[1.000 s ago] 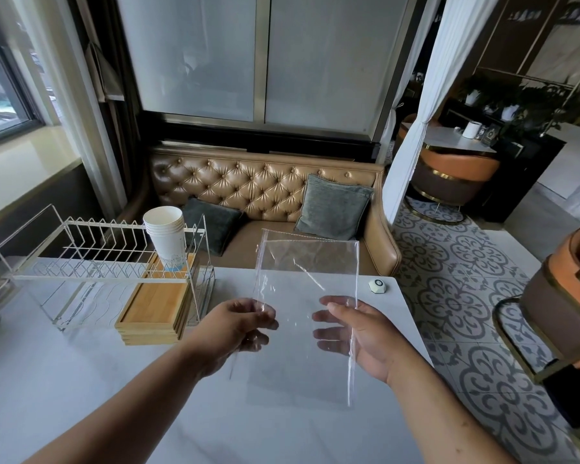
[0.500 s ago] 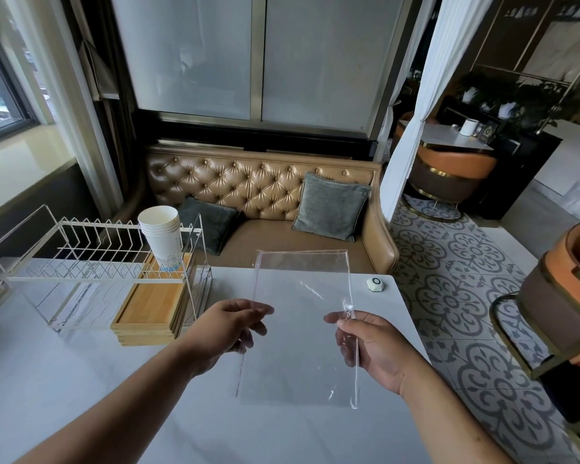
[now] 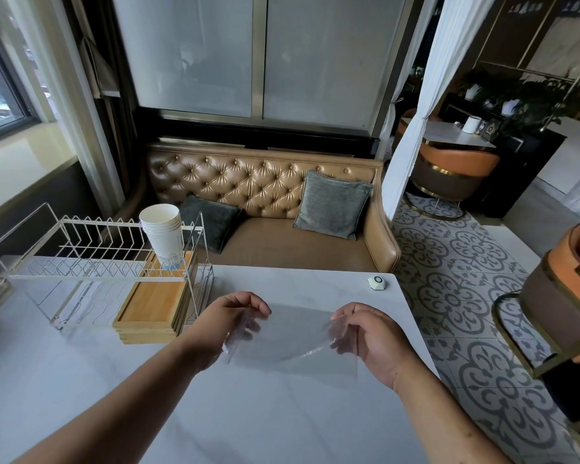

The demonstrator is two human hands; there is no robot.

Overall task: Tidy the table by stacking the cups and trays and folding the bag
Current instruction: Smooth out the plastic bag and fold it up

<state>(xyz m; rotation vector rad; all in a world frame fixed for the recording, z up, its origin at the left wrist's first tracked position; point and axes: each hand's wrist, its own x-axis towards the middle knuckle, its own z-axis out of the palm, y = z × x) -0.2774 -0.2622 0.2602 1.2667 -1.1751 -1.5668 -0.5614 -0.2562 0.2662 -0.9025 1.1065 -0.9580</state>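
A clear plastic bag (image 3: 295,339) is stretched flat just above the white marble table (image 3: 215,413), between both hands. My left hand (image 3: 228,319) pinches its left edge and my right hand (image 3: 369,336) pinches its right edge. The bag looks shorter than before, folded over on itself. To the left, a stack of white paper cups (image 3: 163,231) stands upright on a stack of wooden trays (image 3: 154,304).
A white wire dish rack (image 3: 91,262) stands over the trays at the table's left. A small white round device (image 3: 376,283) lies near the far right corner. A tufted sofa (image 3: 265,195) lies behind the table, an orange chair (image 3: 563,296) to the right.
The bag was held upright in front of me; now its top has come down toward the table and it lies low and nearly flat between my hands.
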